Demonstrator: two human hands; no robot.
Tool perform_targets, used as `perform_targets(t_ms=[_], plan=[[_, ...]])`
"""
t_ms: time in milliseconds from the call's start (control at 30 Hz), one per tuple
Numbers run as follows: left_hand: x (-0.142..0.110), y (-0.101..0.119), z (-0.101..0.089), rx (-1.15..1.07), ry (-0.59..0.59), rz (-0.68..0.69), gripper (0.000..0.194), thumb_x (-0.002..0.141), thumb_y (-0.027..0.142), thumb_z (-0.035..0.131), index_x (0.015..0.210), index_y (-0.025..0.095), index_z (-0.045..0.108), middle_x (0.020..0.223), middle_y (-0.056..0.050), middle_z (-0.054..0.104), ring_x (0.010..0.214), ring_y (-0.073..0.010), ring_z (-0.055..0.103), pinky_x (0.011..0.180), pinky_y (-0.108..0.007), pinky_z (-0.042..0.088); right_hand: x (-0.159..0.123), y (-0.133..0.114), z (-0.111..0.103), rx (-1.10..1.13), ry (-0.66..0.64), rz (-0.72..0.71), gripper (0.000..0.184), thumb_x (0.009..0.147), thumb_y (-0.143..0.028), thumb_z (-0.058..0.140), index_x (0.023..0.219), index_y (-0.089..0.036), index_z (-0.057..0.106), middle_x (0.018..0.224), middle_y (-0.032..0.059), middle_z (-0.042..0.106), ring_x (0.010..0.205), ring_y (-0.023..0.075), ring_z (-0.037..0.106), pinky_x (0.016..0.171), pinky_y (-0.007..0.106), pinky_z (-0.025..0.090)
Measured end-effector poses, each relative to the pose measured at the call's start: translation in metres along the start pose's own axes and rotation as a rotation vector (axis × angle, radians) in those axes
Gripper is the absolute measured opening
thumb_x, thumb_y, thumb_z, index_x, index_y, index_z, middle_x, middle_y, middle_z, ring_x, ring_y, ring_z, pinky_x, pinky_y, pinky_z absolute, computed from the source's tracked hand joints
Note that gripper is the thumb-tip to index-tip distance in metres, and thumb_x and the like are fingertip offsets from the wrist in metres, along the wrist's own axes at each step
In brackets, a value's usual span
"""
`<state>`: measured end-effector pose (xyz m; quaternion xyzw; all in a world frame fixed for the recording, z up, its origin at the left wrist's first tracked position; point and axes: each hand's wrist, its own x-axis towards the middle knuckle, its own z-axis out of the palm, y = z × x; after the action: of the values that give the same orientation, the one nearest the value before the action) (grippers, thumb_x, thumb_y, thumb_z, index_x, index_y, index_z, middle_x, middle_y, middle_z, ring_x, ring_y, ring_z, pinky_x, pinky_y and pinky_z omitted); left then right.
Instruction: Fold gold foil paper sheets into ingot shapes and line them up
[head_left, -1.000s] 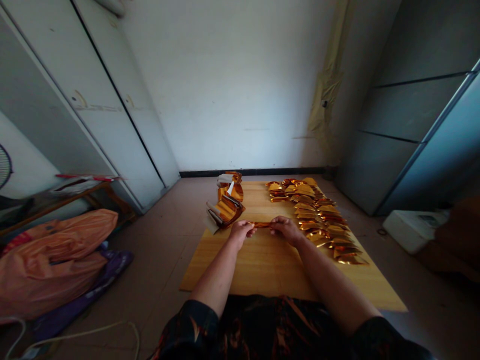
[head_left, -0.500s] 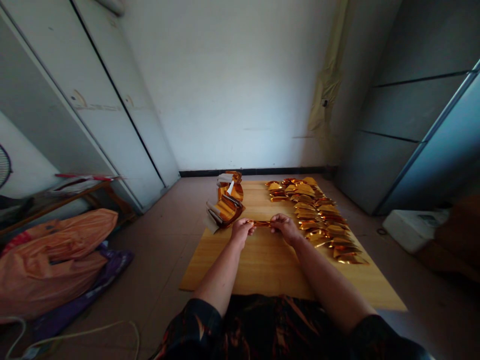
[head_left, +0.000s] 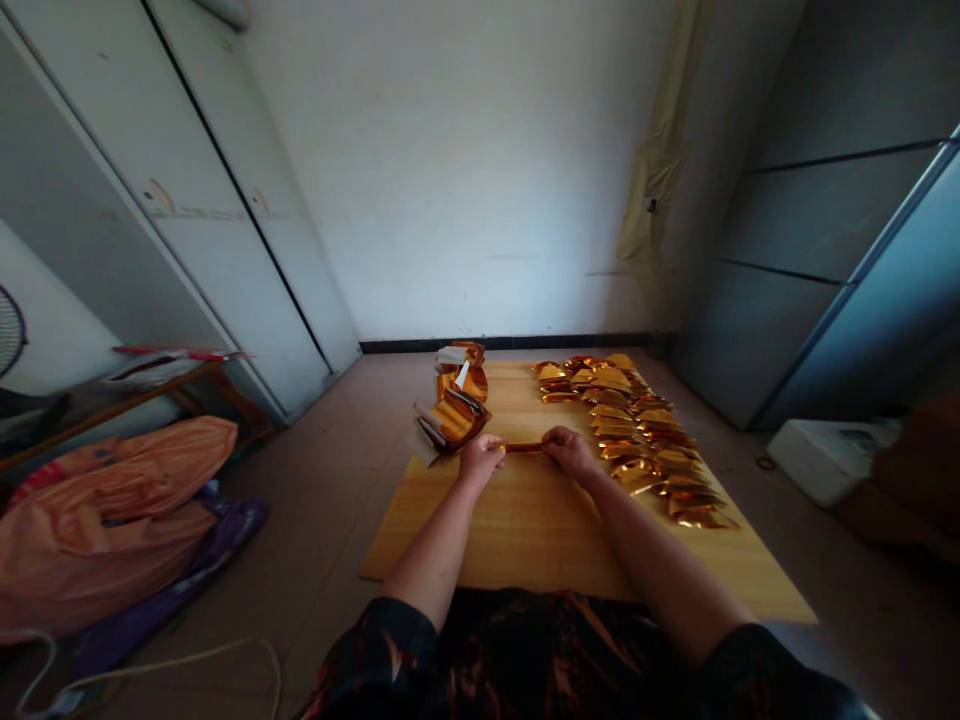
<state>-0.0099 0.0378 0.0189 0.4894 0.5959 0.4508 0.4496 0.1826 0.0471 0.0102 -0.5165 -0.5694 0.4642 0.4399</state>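
The left hand (head_left: 480,462) and right hand (head_left: 571,452) are both closed in a pinch on opposite ends of a narrow gold foil strip (head_left: 523,447), which lies across the middle of the wooden board (head_left: 525,530). Gripping both ends appears intended to keep the strip straight. At the far left of the wooden board sit loose folds of gold foil sheet (head_left: 457,420), just beside the left hand. Folded gold foil pieces (head_left: 637,430) run in an overlapping column along the right side, seemingly kept apart from the loose sheet.
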Motion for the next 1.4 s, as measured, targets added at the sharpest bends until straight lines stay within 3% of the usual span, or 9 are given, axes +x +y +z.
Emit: perform_targets(t_ms=[233,533,700,933,1100,1233,1400], plan=[[0.003,-0.005,-0.002,0.133,0.026,0.11,0.008,0.065,0.009,0.059,0.071,0.014,0.062,0.052,0.005,0.058,0.046,-0.0075,0.054,0.047,-0.016,0.04,0.004,0.002,0.001,-0.087,0.022,0.005,0.011,0.062,-0.026,0.059,0.071,-0.02,0.057,0.046,-0.0069,0.053,0.04,0.0081,0.042,0.041,0.019,0.028],[0.011,-0.015,0.001,0.386,0.107,0.208,0.007,0.07,0.013,0.057,0.068,0.015,0.063,0.05,0.003,0.058,0.051,-0.0108,0.057,0.053,-0.019,0.04,0.006,-0.003,0.006,-0.38,0.081,-0.027,0.01,0.064,-0.019,0.058,0.074,-0.019,0.057,0.056,-0.0058,0.056,0.048,0.0082,0.047,0.045,0.018,0.033],[0.012,-0.018,0.003,0.42,0.114,0.233,0.008,0.069,0.012,0.058,0.07,0.015,0.065,0.055,0.002,0.062,0.055,-0.0118,0.059,0.056,-0.019,0.04,0.008,-0.002,0.005,-0.413,0.091,-0.032,0.023,0.059,-0.012,0.062,0.081,-0.019,0.059,0.067,-0.0035,0.062,0.056,0.0098,0.053,0.049,0.018,0.037],[0.011,-0.018,0.002,0.449,0.11,0.258,0.008,0.07,0.013,0.059,0.07,0.015,0.067,0.057,0.001,0.063,0.059,-0.0127,0.059,0.058,-0.02,0.041,0.006,-0.001,0.006,-0.379,0.066,-0.015,0.012,0.066,-0.014,0.054,0.075,-0.02,0.06,0.057,-0.0043,0.059,0.05,0.0101,0.052,0.049,0.019,0.036],[0.008,-0.012,0.002,0.382,0.079,0.223,0.018,0.07,0.009,0.059,0.082,0.015,0.07,0.065,-0.001,0.067,0.057,-0.0116,0.059,0.057,-0.02,0.043,0.005,-0.004,0.008,-0.335,0.083,-0.02,0.01,0.064,-0.015,0.052,0.069,-0.02,0.06,0.051,-0.0046,0.058,0.047,0.011,0.05,0.048,0.02,0.035],[0.003,-0.001,0.002,0.207,0.025,0.101,0.021,0.07,0.011,0.062,0.09,0.013,0.07,0.066,-0.001,0.068,0.047,-0.0083,0.055,0.049,-0.018,0.041,0.005,-0.004,0.009,-0.215,0.07,-0.01,0.007,0.065,-0.02,0.052,0.069,-0.02,0.058,0.049,-0.0056,0.055,0.045,0.0102,0.047,0.046,0.02,0.034],[-0.004,0.008,0.005,-0.107,-0.046,-0.068,0.007,0.069,0.014,0.064,0.075,0.011,0.065,0.055,-0.001,0.063,0.043,-0.0079,0.055,0.042,-0.016,0.038,0.004,-0.006,0.009,-0.09,0.046,0.002,0.003,0.061,-0.021,0.057,0.064,-0.02,0.057,0.047,-0.0053,0.056,0.044,0.009,0.047,0.045,0.019,0.034]])
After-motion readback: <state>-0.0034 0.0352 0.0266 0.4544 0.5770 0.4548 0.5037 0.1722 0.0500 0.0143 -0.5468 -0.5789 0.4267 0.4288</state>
